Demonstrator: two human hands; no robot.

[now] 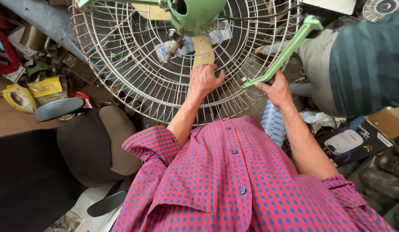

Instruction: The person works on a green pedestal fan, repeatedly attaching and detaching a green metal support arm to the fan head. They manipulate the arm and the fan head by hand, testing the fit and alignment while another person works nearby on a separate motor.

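Observation:
A large round wire fan guard [135, 77] stands before me, with a green motor housing [195, 17] and a bare shaft [171, 47] at its centre. My left hand [204, 79] rests on the lower wires of the guard, fingers curled against a cream-coloured fan blade [203, 51]. My right hand [277, 90] grips the lower end of a light green bracket arm [285, 53] that slants up to the right of the guard.
Another person in a dark striped shirt [367, 60] stands at the right. A black padded chair [92, 146] sits at the left, with clutter and yellow packets [40, 88] behind it. A dark printed box [354, 139] lies at the right.

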